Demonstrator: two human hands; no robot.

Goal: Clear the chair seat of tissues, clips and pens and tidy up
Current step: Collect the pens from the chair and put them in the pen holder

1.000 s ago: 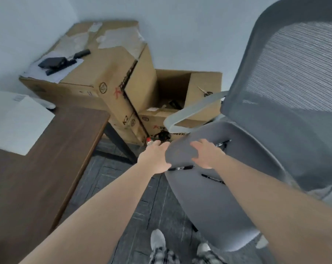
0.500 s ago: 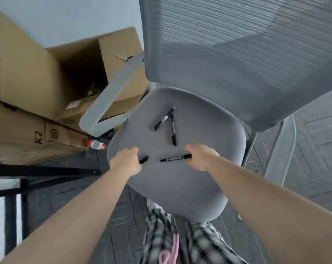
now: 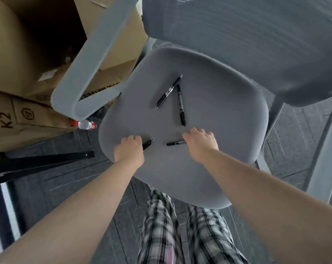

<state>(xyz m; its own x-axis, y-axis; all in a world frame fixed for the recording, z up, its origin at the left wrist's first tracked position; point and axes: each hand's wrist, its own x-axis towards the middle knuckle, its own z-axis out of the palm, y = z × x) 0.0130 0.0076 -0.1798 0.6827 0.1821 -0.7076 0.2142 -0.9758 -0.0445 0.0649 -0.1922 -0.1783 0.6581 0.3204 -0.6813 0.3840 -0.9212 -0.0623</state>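
1. Gripping one pen [image 3: 148,144] in my left hand [image 3: 129,149], fingers curled round it; my right hand [image 3: 199,142] lies loosely spread over the end of a second pen [image 3: 176,143], grasp not visible.
2. Risk: the chair seat [image 3: 228,115] is smooth, so a pen could roll off the front edge.
3. Two more pens [image 3: 169,91] [image 3: 181,104] lie mid-seat; no tissues or clips visible.
4. Cardboard boxes [image 3: 18,54] and a bottle [image 3: 84,124] crowd the left; dark carpet below.
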